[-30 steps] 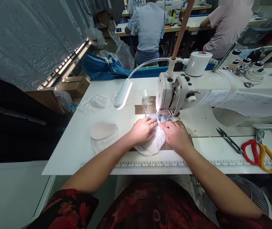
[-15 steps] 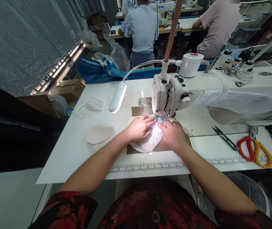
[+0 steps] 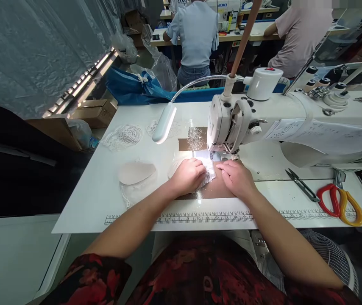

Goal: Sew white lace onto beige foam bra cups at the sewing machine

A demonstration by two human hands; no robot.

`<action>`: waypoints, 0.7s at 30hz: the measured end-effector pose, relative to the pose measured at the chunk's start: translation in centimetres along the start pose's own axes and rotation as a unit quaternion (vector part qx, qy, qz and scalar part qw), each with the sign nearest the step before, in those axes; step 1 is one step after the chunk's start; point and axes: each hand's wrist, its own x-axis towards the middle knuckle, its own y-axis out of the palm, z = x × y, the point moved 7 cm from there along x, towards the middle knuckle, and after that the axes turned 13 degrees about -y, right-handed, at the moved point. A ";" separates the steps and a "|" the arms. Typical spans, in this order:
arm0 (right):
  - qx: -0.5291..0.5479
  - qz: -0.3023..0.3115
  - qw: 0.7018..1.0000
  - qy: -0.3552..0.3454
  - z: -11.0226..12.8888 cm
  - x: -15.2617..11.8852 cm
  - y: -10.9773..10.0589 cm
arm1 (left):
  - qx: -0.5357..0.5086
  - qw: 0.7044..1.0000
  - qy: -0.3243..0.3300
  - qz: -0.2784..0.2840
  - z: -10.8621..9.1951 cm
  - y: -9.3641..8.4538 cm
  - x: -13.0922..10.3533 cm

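Note:
White lace fabric [image 3: 208, 173] lies in front of the sewing machine [image 3: 224, 123], on a brown patch of the table. My left hand [image 3: 190, 174] has its fingers curled on the lace, gripping it. To the right of the lace, my right hand [image 3: 235, 176] rests on the brown patch near the needle area, its fingers spread a little and nothing visible in them. A beige cup piece with lace [image 3: 137, 173] lies left of my left hand. Further back are lace pieces [image 3: 126, 135], partly under the lamp head [image 3: 165, 123].
Black snips [image 3: 302, 185] and scissors with red and yellow handles [image 3: 340, 201] lie at the right. A printed ruler [image 3: 200, 218] runs along the front edge. Two people [image 3: 195, 38] sit beyond the table, with a blue cloth [image 3: 133, 87] before them.
The lace has moved left, away from the needle area, with my left hand. My right hand has come off the lace and shifted slightly right. The whole view has shifted a little.

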 end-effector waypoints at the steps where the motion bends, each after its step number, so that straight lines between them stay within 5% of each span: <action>1: 0.004 -0.003 1.000 -0.003 0.0 0.0 0.0 | -0.023 1.000 -0.002 -0.003 0.2 0.1 0.0; 11: 0.082 -0.055 0.993 -0.071 1.7 0.0 -1.1 | -0.160 0.987 -0.020 0.014 1.9 -0.5 -0.4; 16: -0.001 0.018 0.980 -0.196 3.6 -0.7 -0.4 | -0.157 0.987 -0.010 0.010 2.0 -0.5 -0.5; 21: -0.062 0.062 0.976 -0.199 4.1 -1.9 0.0 | -0.115 0.992 0.045 -0.008 1.1 -0.7 -1.0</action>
